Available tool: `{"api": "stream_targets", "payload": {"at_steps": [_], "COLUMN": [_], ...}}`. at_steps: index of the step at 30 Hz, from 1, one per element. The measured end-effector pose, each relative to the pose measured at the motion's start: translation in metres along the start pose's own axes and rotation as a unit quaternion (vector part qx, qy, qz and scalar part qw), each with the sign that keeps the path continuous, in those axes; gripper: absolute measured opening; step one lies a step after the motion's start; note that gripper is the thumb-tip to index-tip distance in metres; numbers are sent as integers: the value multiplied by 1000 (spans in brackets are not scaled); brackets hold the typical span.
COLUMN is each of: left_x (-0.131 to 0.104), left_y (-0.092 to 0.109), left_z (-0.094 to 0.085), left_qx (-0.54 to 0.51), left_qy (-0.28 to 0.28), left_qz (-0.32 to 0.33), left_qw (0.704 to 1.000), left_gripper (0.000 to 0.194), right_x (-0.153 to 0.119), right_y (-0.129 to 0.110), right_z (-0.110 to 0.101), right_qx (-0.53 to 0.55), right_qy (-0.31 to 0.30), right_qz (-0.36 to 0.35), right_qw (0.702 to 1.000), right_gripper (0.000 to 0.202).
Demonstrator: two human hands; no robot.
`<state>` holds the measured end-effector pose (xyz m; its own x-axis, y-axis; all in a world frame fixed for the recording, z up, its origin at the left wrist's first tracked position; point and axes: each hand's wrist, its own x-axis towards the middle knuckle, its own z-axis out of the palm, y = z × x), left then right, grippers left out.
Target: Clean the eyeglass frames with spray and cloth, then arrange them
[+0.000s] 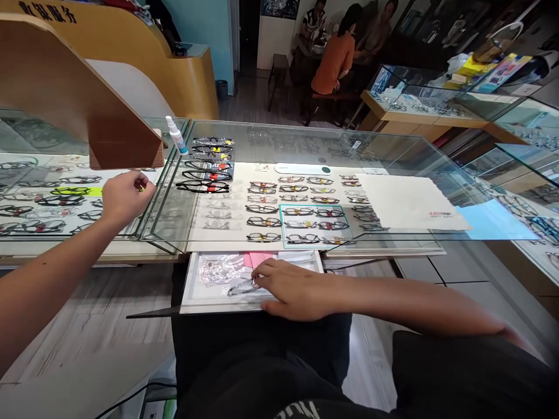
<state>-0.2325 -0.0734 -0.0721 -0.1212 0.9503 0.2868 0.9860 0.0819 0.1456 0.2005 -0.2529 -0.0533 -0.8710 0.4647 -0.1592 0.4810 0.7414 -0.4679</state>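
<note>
My right hand (293,289) reaches over a pulled-out white drawer (205,306), its fingers bent and the thumb apart near the drawer's front edge. The fingertips are at a pair of glasses (241,287) in the drawer; I cannot tell whether they touch it. Clear plastic bags (220,269) and a pink slip (258,259) lie behind the glasses. To the left, my left hand (126,199) is above the glass display case with its fingers curled together. What it holds, if anything, is hidden. Near it stands the brown base of a tilted board (126,152).
A white spray bottle (176,137) stands on the glass top beside a column of dark eyeglass frames (203,186). Several rows of glasses (299,212) lie inside the case, near a white paper sheet (406,201) and a blue sheet (495,220). People sit at a table behind.
</note>
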Motion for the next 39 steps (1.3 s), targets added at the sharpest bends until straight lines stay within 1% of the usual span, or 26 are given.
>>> {"api": "stream_targets", "payload": {"at_steps": [2,4,5,6,7,9,11,15,18,22,26,30,34,39], "left_x": [-1,-1,-2,-3,-3,-3,-3,0,2,3,3,2,3,4], "left_y": [0,0,0,0,0,0,0,-4,-7,-10,-11,-10,-9,-7], "left_z": [0,0,0,0,0,0,1,4,8,11,12,11,10,9], "left_qx": [-4,-9,-13,-17,-21,-25,-24,-18,-22,-11,-14,-28,-41,-35], "left_qy": [12,25,30,34,36,36,40,46,48,53,63,63,56,49], "left_qz": [-4,-3,0,2,4,4,-1,-1,2,-3,-2,2,-6,-3], "left_qw": [1000,1000,999,999,999,999,999,999,999,999,998,998,998,998], "left_gripper": [49,50,50,50,50,50,51,48,42,38,41,40,39,38], "right_x": [15,35,46,57,67,87,106,139,159,176,187,193,197,201], "right_y": [24,54,70,86,102,134,164,215,249,290,323,346,360,367], "right_z": [30,51,57,60,60,57,51,39,28,11,-1,-6,-3,3], "right_qx": [-38,-62,-69,-79,-90,-103,-124,-106,-101,-107,-109,-104,-95,-82], "right_qy": [8,21,50,93,123,160,211,261,280,287,274,263,261,260], "right_qz": [81,157,190,227,258,281,278,321,333,336,339,348,359,362], "right_qw": [996,985,978,966,954,941,929,904,895,891,893,894,891,892], "right_gripper": [43,52,53,55,59,67,70,72,71,68,66,64,65,65]}}
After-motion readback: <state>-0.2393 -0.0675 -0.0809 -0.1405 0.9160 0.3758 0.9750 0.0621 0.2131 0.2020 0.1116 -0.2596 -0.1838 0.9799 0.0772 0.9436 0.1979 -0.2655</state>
